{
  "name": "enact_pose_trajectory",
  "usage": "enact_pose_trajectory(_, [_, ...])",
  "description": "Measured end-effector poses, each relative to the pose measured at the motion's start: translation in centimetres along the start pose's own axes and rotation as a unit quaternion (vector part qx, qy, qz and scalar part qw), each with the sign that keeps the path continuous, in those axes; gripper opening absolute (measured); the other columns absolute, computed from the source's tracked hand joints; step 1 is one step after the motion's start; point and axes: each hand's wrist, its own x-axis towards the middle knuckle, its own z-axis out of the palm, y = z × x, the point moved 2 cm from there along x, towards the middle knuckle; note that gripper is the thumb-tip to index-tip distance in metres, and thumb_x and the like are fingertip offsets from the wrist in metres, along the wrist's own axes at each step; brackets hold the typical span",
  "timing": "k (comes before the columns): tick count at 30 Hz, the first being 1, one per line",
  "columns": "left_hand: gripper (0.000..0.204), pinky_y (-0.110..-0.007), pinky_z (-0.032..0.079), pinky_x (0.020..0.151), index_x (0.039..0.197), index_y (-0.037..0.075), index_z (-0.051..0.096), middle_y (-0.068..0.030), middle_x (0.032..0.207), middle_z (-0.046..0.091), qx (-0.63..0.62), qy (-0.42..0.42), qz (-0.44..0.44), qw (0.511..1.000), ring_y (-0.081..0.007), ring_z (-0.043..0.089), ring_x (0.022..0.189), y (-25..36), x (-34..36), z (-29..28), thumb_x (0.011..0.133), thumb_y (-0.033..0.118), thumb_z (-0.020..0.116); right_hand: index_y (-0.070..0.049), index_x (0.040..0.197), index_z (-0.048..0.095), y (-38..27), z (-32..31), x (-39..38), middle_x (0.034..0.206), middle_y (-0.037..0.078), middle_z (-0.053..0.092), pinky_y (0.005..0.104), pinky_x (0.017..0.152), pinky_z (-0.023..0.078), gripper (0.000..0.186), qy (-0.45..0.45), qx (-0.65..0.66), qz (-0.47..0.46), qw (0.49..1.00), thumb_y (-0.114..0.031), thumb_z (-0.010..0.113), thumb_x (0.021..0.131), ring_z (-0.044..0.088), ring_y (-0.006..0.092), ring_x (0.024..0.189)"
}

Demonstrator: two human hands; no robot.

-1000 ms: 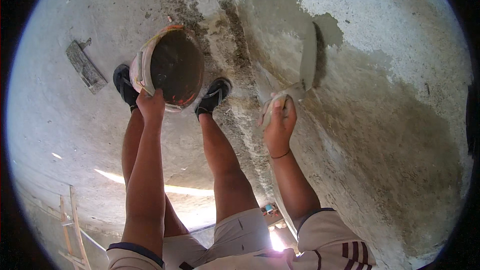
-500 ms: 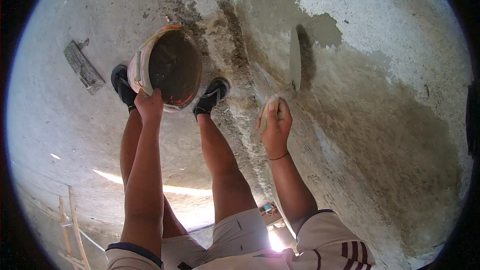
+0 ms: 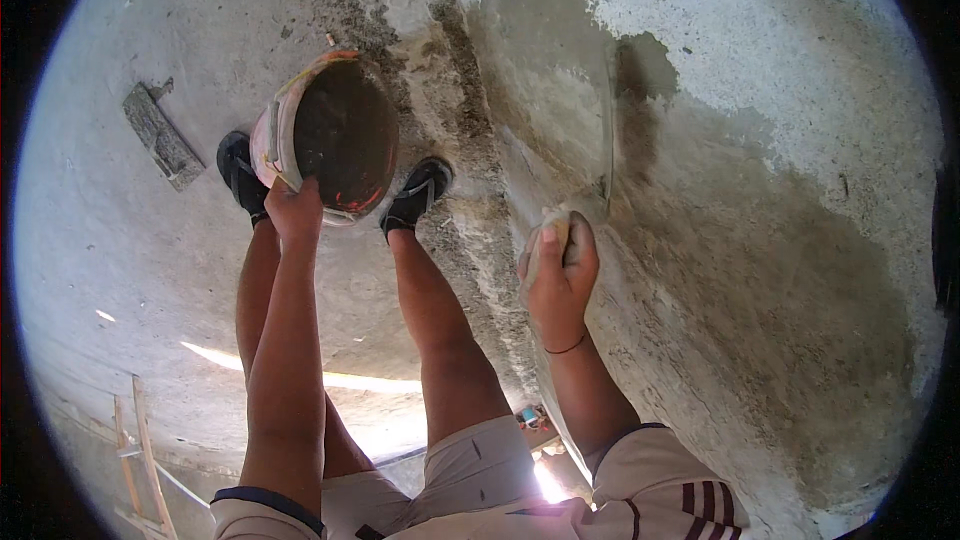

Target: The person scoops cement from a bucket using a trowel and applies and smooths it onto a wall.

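Note:
My left hand (image 3: 295, 210) is closed on the near rim of a tilted bucket (image 3: 284, 140), its fingers partly hidden by the rim. Dark grey wet mortar (image 3: 345, 140) fills the inside. On the right, my right hand (image 3: 562, 265) is wrapped around the pale, mortar-smeared handle of a trowel (image 3: 609, 115). Its long thin blade points away from me, seen almost edge-on against the wall (image 3: 720, 200). A damp dark patch lies beside the blade; whether the blade touches the surface I cannot tell.
My feet in black sandals (image 3: 418, 192) stand either side of the bucket. A mortar-crusted flat board (image 3: 162, 136) lies on the floor at left. Mortar crumbs line the base of the wall. A wooden ladder-like frame (image 3: 145, 450) stands at the lower left.
My right hand has shifted slightly right and toward me. The trowel blade has turned from showing a narrow face to nearly edge-on. My left hand keeps its hold on the bucket.

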Motion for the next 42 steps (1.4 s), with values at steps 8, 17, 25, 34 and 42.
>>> enact_pose_trajectory(8, [0.023, -0.032, 0.049, 0.072, 0.091, -0.004, 0.064, -0.0148, 0.084, 0.068, -0.005, 0.000, 0.018, 1.000, -0.0233, 0.065, 0.078, -0.2, 0.7, -0.5, 0.072, 0.008, 0.058, -0.002, 0.102, 0.045, 2.3, 0.1, -2.3, 0.070, 0.006, 0.049, 0.0256, 0.047, 0.042, 0.032, 0.043, 0.106, -0.029, 0.993, -0.033, 0.045, 0.096, 0.045, 0.0120, 0.051])
enact_pose_trajectory(17, [0.028, -0.034, 0.048, 0.074, 0.095, -0.004, 0.062, -0.0155, 0.085, 0.067, -0.016, -0.013, -0.012, 1.000, -0.0250, 0.064, 0.081, -1.3, 0.9, -0.2, 0.071, 0.010, 0.059, -0.003, 0.089, 0.045, 0.7, 0.8, 2.0, 0.070, 0.004, 0.051, 0.0265, 0.046, 0.042, 0.034, 0.025, -0.009, -0.023, 0.999, -0.037, 0.048, 0.094, 0.050, 0.0110, 0.054])
enact_pose_trajectory(25, [0.027, -0.036, 0.050, 0.070, 0.092, -0.005, 0.063, -0.0190, 0.079, 0.066, -0.059, -0.016, 0.011, 0.998, -0.0286, 0.066, 0.077, -1.8, 1.0, -0.1, 0.070, 0.012, 0.059, -0.003, 0.093, 0.045, -0.2, 1.1, -0.1, 0.073, 0.005, 0.051, 0.0260, 0.045, 0.042, 0.025, 0.077, 0.062, -0.102, 0.990, -0.027, 0.050, 0.094, 0.049, 0.0113, 0.055])
enact_pose_trajectory(34, [0.026, -0.033, 0.050, 0.072, 0.092, -0.005, 0.063, -0.0157, 0.082, 0.068, -0.004, -0.008, 0.001, 1.000, -0.0244, 0.066, 0.079, -1.0, 0.8, -0.4, 0.072, 0.009, 0.058, -0.003, 0.090, 0.045, -0.2, 2.1, 2.8, 0.069, 0.004, 0.050, 0.0269, 0.044, 0.042, 0.016, -0.005, 0.077, 0.055, 0.995, -0.017, 0.053, 0.091, 0.049, 0.0114, 0.051])
enact_pose_trajectory(42, [0.022, -0.032, 0.049, 0.069, 0.089, -0.005, 0.062, -0.0143, 0.078, 0.067, -0.032, -0.020, -0.001, 0.999, -0.0210, 0.065, 0.074, -0.1, 0.5, -0.1, 0.072, 0.007, 0.057, -0.004, 0.087, 0.049, -0.5, 1.6, 1.8, 0.069, 0.001, 0.049, 0.0247, 0.043, 0.040, 0.014, 0.092, 0.089, -0.055, 0.990, -0.016, 0.057, 0.090, 0.048, 0.0078, 0.054])
